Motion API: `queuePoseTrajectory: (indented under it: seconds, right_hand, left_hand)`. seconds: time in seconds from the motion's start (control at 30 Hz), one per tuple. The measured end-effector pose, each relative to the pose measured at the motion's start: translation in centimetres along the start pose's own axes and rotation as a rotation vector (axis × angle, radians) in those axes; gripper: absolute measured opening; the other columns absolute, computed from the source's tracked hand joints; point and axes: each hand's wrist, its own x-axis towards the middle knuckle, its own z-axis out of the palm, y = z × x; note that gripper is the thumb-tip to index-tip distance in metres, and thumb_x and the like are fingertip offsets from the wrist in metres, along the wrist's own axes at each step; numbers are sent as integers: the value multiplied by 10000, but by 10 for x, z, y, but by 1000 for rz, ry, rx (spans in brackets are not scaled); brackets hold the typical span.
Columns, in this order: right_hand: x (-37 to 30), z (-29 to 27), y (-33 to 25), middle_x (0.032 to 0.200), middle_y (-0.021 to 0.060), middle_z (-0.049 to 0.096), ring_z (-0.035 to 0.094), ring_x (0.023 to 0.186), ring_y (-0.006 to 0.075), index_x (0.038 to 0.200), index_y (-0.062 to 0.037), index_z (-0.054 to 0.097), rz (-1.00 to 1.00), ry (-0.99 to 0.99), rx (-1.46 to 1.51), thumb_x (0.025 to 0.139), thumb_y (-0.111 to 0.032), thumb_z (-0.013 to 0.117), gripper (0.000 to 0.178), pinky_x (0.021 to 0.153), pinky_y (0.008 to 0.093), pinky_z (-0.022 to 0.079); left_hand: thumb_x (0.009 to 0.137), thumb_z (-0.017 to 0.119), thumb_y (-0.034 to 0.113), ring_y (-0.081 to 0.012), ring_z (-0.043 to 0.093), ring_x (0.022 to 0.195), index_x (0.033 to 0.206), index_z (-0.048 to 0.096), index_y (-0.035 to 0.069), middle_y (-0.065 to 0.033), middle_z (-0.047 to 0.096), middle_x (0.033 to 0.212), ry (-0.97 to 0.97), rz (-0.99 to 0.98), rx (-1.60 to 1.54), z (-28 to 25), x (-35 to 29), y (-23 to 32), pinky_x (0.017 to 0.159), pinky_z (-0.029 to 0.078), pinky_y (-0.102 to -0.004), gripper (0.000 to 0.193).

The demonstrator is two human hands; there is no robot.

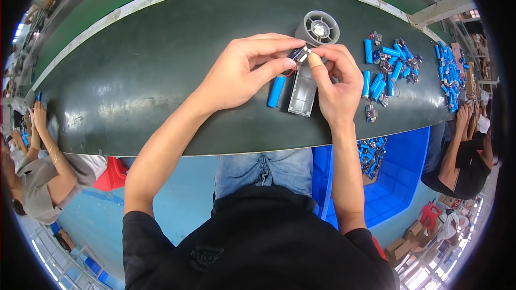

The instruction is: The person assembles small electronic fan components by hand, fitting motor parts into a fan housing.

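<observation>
Now, your left hand point(239, 67) and right hand point(339, 80) pinch small circuit board point(299, 53) between fingertips point(288, 64); workbench point(161, 48) stretches leftward, front edge point(258, 151) beneath forearms point(348, 177).

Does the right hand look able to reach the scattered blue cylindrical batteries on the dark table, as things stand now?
Probably yes: the nearest blue cylindrical battery lies just right of the right hand, with nothing visible between, though this hand is busy at a small dark circuit board.

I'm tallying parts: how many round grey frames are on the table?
1: the frame on the table, just beyond the right hand. Others may be hidden.
</observation>
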Motion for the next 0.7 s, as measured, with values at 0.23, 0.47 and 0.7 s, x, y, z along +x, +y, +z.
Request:
queuePoseTrajectory:
  seconds: [0.23,0.47,0.7]
  right_hand:
    - [0,1,-1,978,28,624,498,683,23,969,23,673,9,2,12,885,34,661,86,588,171,408]
    - [0,1,0,975,29,630,506,683,24,972,20,676,0,-5,10,879,31,677,93,585,170,409]
    - [1,0,0,943,30,630,482,635,14,921,11,680,-48,16,-26,844,30,713,87,538,173,386]
  left_hand:
    - [906,626,-47,-186,638,1040,1251,638,-17,-145,620,1252,9,53,76,-3,2,-4,899,554,-309,347]
    - [896,635,-46,-187,645,1024,1235,657,-2,-141,639,1230,5,29,54,-6,2,-3,902,544,-299,342]
    - [922,636,47,-193,672,947,1212,671,17,-153,690,1115,-16,146,205,-5,1,-3,817,562,-304,294]
